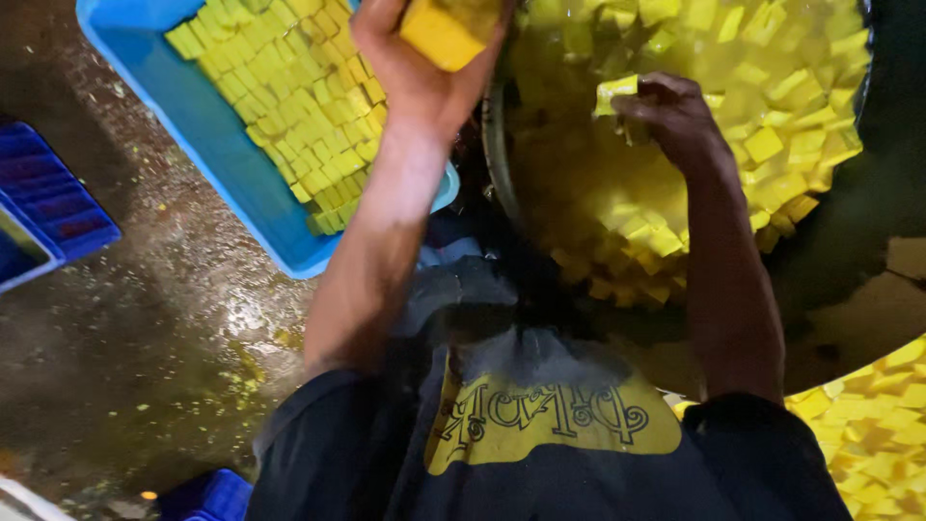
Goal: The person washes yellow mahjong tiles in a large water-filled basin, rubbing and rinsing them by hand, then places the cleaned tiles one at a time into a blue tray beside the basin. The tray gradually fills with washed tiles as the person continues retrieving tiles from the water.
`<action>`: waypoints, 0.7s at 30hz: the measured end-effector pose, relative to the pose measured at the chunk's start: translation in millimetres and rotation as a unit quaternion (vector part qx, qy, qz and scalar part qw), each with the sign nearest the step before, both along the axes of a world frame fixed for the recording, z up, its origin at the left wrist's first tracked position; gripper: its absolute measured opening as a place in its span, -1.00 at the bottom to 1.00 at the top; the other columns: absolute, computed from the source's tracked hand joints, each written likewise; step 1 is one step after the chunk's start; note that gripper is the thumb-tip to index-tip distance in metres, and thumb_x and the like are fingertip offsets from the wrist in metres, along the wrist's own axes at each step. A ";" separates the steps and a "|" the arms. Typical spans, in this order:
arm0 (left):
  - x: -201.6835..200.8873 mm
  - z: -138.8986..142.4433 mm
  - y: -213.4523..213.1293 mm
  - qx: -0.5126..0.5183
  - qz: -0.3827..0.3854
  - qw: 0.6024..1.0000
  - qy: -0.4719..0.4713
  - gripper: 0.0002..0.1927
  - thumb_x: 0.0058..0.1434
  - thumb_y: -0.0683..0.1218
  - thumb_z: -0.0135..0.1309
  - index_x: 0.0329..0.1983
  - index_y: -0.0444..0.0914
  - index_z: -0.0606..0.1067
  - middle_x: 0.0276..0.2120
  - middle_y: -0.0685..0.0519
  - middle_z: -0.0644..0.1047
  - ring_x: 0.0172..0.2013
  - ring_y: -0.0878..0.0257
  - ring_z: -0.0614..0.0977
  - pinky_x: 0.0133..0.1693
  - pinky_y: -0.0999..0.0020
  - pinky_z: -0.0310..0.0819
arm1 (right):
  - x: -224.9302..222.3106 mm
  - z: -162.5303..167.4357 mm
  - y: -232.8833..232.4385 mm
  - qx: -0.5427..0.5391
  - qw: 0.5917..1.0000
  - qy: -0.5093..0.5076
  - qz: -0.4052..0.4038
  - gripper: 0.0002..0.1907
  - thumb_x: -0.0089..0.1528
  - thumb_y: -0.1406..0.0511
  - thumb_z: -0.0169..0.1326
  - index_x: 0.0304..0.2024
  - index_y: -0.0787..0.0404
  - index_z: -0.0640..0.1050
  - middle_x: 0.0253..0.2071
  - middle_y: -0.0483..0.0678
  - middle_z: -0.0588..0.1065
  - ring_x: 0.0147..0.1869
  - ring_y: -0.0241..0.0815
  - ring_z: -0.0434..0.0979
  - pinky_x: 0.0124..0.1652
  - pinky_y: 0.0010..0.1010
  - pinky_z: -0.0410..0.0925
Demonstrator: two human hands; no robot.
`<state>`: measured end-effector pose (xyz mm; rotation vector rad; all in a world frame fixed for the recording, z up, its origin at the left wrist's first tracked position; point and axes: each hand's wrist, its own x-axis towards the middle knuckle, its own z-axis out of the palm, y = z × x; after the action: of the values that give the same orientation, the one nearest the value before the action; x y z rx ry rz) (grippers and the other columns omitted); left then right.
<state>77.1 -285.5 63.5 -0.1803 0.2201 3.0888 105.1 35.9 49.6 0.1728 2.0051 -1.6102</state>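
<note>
Looking down from the head camera, I see a wet, dark concrete floor [145, 328] flecked with yellow bits, in dim light. A dark blue slatted plastic crate [48, 207] sits at the left edge. A light blue rectangular plastic tray [207, 135], packed with neat rows of small yellow cubes [289, 96], lies on the floor at upper left. To its right stands a large round metal basin [497, 164] full of yellow liquid and floating yellow cubes [781, 106]. More yellow cubes [878, 425] pile at lower right.

My left hand [420, 72] is raised between tray and basin, fingers curled shut around a yellow rectangular block [439, 34]. My right hand [675, 116] dips over the basin, fingertips pinched on one pale yellow cube [615, 94], knuckles bent, forearm stretched forward from my dark sleeve.
</note>
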 end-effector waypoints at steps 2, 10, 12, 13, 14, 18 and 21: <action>15.9 -1.0 -22.9 -0.001 0.023 0.999 -0.023 -0.77 0.18 -0.06 0.01 -0.16 -0.27 0.48 -0.23 0.00 0.58 -0.13 0.07 0.61 0.04 0.06 0.50 | 7.7 49.2 -27.2 -0.078 0.995 0.048 0.041 -0.71 0.32 0.38 0.34 0.05 0.27 0.57 -0.10 -0.12 0.56 -0.10 -0.35 0.58 -0.10 -0.50 0.47; 75.4 -32.0 -15.7 -0.034 0.057 0.991 -0.112 -0.56 0.28 -0.20 -0.03 0.25 -0.27 0.38 0.08 -0.02 0.49 0.09 0.09 0.53 0.20 0.16 0.42 | 33.7 170.4 -194.7 0.147 0.935 0.242 0.213 -0.63 0.17 0.38 0.46 -0.07 0.33 0.57 -0.19 -0.03 0.54 -0.22 -0.24 0.46 -0.24 -0.41 0.32; 94.1 -41.9 -18.6 0.018 0.040 0.992 -0.118 -0.52 0.32 -0.17 -0.05 0.33 -0.26 0.32 0.10 -0.06 0.44 0.09 0.05 0.52 0.18 0.11 0.43 | 38.4 151.6 -229.2 0.176 0.894 0.324 0.254 -0.58 0.23 0.38 0.49 0.02 0.32 0.55 -0.05 0.00 0.56 -0.01 -0.19 0.56 -0.04 -0.37 0.42; 101.7 -46.8 -23.0 0.026 0.041 0.992 -0.121 -0.50 0.30 -0.18 -0.05 0.33 -0.25 0.31 0.10 -0.07 0.44 0.07 0.03 0.52 0.16 0.10 0.44 | 45.9 147.2 -238.9 0.151 0.917 0.282 0.240 -0.60 0.27 0.38 0.42 0.06 0.31 0.52 -0.02 -0.01 0.55 0.06 -0.19 0.56 0.02 -0.37 0.43; 109.7 -52.1 -29.2 0.033 0.043 0.991 -0.125 -0.49 0.29 -0.18 -0.06 0.34 -0.24 0.31 0.09 -0.08 0.43 0.06 0.02 0.52 0.15 0.09 0.44 | 52.2 143.7 -248.0 0.126 0.936 0.237 0.228 -0.62 0.31 0.38 0.36 0.10 0.31 0.50 0.01 -0.02 0.54 0.13 -0.19 0.55 0.09 -0.36 0.44; 140.5 -73.9 -55.7 0.025 0.034 0.978 -0.206 -0.45 0.20 -0.19 -0.06 0.31 -0.23 0.31 0.08 -0.14 0.43 0.04 -0.03 0.54 0.10 0.07 0.49 | 74.8 131.0 -285.2 0.148 0.929 0.220 0.256 -0.39 0.31 0.21 0.40 0.31 0.23 0.44 0.09 0.01 0.52 0.12 -0.18 0.57 0.13 -0.35 0.44; 164.8 -97.9 -69.7 0.038 -0.002 0.975 -0.220 -0.46 0.19 -0.08 0.00 0.28 -0.18 0.34 0.06 -0.04 0.47 0.00 0.01 0.58 0.03 0.07 0.54 | 74.5 103.1 -312.7 0.179 0.821 0.423 0.338 0.08 0.04 0.06 0.49 0.37 0.54 0.27 0.32 0.44 0.23 0.38 0.29 0.20 0.29 -0.07 0.18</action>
<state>241.9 -355.2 -34.4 -0.8418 0.0828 2.9446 179.6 -276.7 152.7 -1.1899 2.5388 -0.8608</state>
